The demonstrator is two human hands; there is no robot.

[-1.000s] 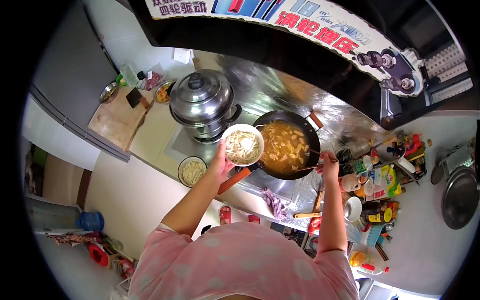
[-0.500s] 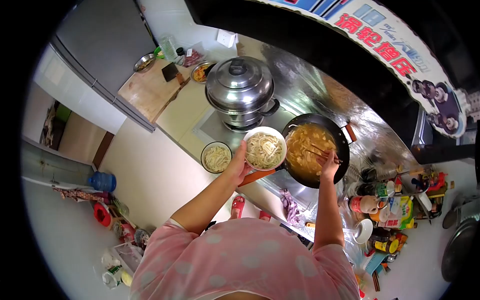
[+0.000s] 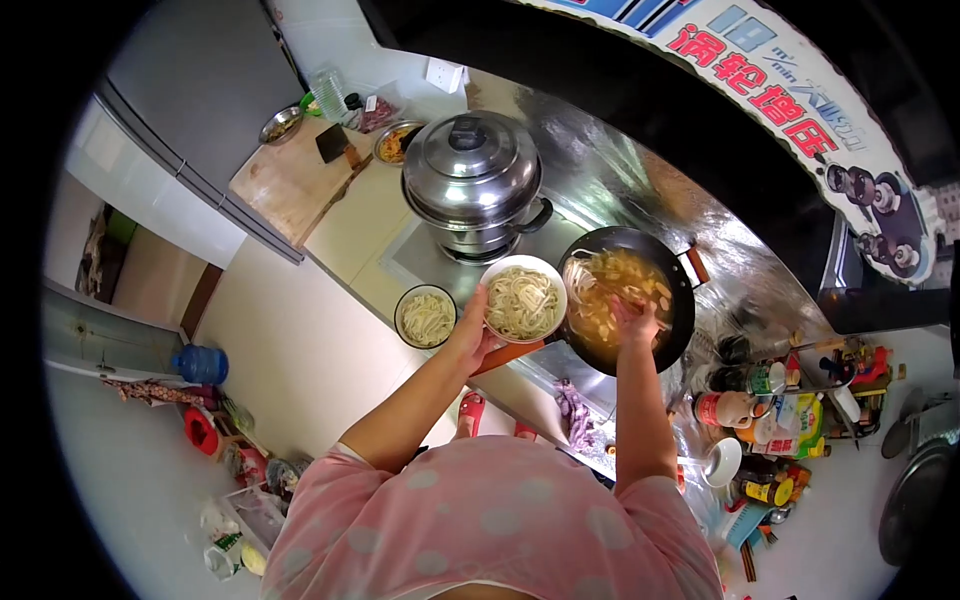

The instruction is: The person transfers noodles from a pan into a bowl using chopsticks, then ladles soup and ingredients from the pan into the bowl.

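My left hand (image 3: 473, 330) grips the side of a white bowl (image 3: 489, 322) filled with pale noodles (image 3: 524, 300), tipped beside the wok's left rim. Over the black wok (image 3: 684, 342), my right hand (image 3: 637, 322) is closed on chopsticks, which barely show from here. Brownish broth with pale pieces (image 3: 630, 275) fills the wok. A clump of noodles (image 3: 578, 280) lies at its left inner edge, near the bowl. To the left of my left hand stands a dark-rimmed bowl (image 3: 427, 316) of noodles at the counter edge.
A steel steamer pot (image 3: 470, 170) stands behind the bowls. At the back left lie a cutting board (image 3: 285, 185), a cleaver (image 3: 332, 143) and a dish of food (image 3: 398, 143). Bottles and packets (image 3: 765, 400) crowd the right side, with a white ladle (image 3: 722, 464) nearby.
My right hand has shifted slightly left and the chopsticks have turned, hardly showing now. More noodles are gathered at the wok's left edge. My left hand keeps hold of the bowl.
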